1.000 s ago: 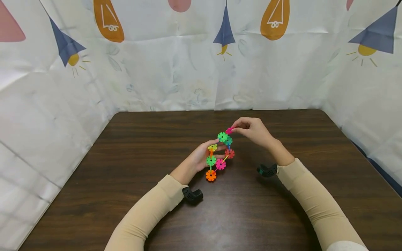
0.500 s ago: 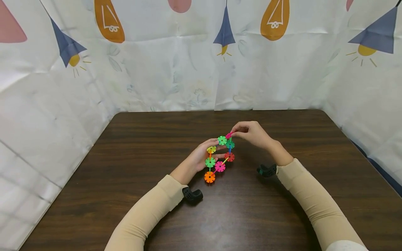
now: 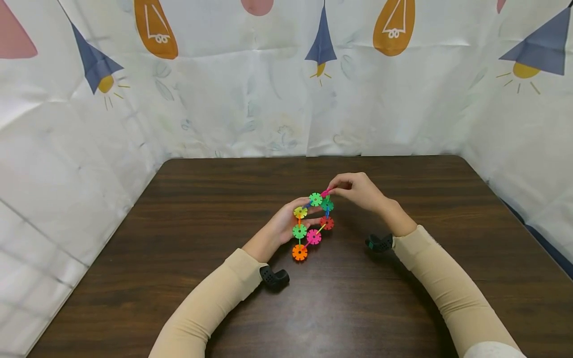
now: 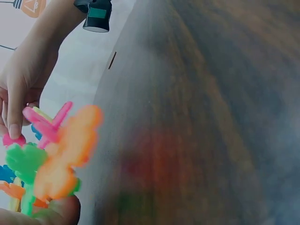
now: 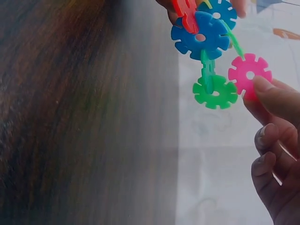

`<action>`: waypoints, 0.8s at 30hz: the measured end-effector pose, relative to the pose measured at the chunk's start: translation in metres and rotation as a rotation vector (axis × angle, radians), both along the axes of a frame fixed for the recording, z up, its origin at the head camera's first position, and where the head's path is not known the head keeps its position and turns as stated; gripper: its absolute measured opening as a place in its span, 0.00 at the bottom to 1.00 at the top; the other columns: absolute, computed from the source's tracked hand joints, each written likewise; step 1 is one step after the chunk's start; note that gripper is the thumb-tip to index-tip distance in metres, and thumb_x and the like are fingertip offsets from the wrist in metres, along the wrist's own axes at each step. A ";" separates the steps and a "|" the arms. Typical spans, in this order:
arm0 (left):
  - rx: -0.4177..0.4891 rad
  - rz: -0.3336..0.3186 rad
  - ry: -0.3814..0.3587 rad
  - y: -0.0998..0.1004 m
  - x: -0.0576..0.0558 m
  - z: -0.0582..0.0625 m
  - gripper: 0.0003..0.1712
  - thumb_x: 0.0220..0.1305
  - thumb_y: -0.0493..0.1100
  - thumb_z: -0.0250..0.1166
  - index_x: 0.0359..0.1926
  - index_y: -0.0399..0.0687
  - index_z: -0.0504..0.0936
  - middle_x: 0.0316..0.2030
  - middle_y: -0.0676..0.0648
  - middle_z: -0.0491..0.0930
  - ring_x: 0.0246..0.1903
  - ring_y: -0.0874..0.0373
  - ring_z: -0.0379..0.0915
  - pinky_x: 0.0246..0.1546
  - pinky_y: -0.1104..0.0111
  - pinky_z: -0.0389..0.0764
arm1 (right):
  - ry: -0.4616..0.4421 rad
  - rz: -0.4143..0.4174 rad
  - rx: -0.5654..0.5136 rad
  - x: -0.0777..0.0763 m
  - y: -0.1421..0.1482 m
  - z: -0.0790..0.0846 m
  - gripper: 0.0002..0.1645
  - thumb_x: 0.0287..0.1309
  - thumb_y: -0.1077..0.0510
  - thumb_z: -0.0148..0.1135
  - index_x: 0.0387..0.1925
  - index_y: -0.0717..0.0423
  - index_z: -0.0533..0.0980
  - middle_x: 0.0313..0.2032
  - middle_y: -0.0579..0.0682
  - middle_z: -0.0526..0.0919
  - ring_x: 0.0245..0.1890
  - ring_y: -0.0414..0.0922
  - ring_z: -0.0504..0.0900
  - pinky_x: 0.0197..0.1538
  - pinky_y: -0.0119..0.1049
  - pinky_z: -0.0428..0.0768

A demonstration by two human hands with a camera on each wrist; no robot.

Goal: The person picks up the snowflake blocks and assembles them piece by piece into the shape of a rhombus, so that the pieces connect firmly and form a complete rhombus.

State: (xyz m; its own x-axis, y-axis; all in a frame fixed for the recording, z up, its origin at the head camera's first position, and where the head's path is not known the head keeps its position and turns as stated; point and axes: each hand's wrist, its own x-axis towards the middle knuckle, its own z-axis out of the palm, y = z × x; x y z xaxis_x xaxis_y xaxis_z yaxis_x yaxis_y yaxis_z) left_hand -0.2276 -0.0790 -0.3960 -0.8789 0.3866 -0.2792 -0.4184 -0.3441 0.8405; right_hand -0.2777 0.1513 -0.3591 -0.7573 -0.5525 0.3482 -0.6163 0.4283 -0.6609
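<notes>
A loop of interlocking snowflake discs (image 3: 299,230) in several bright colours is held up over the middle of the table. My left hand (image 3: 283,222) grips its left side, and its thumb (image 4: 65,210) shows below the orange disc (image 4: 56,180) in the left wrist view. At the loop's upper right, my right hand (image 3: 359,191) pinches a pink disc (image 5: 243,69) between thumb and forefinger. In the right wrist view that pink disc sits beside a green disc (image 5: 224,92), with a blue disc (image 5: 213,38) above. Whether pink and green are joined, I cannot tell.
The brown wooden table (image 3: 134,278) extends on all sides of the hands. A white printed curtain (image 3: 250,109) stands behind it and along both sides. Black wrist cameras (image 3: 275,279) hang from both wrists.
Over the past second my right hand and the pink disc have come down slightly. The loop has also sunk a little. Both grips look the same.
</notes>
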 end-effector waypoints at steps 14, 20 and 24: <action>-0.182 -0.008 0.041 -0.002 0.002 0.005 0.18 0.82 0.47 0.52 0.59 0.39 0.77 0.54 0.43 0.79 0.43 0.52 0.87 0.16 0.81 0.64 | 0.102 0.094 -0.017 0.002 -0.009 -0.005 0.07 0.62 0.70 0.69 0.40 0.60 0.86 0.39 0.51 0.88 0.27 0.43 0.77 0.33 0.35 0.76; -0.210 -0.036 0.029 -0.006 0.001 0.010 0.23 0.82 0.48 0.51 0.67 0.39 0.74 0.60 0.39 0.79 0.45 0.54 0.87 0.14 0.81 0.61 | 0.161 0.142 -0.084 -0.001 -0.013 -0.012 0.07 0.60 0.72 0.69 0.39 0.64 0.87 0.33 0.56 0.87 0.25 0.46 0.78 0.31 0.33 0.75; -0.205 -0.015 -0.020 -0.006 0.001 0.010 0.21 0.82 0.47 0.51 0.66 0.41 0.74 0.57 0.40 0.81 0.42 0.57 0.87 0.13 0.81 0.61 | 0.195 0.163 -0.110 -0.003 -0.016 -0.017 0.07 0.59 0.73 0.69 0.39 0.66 0.87 0.31 0.56 0.86 0.25 0.52 0.80 0.30 0.31 0.75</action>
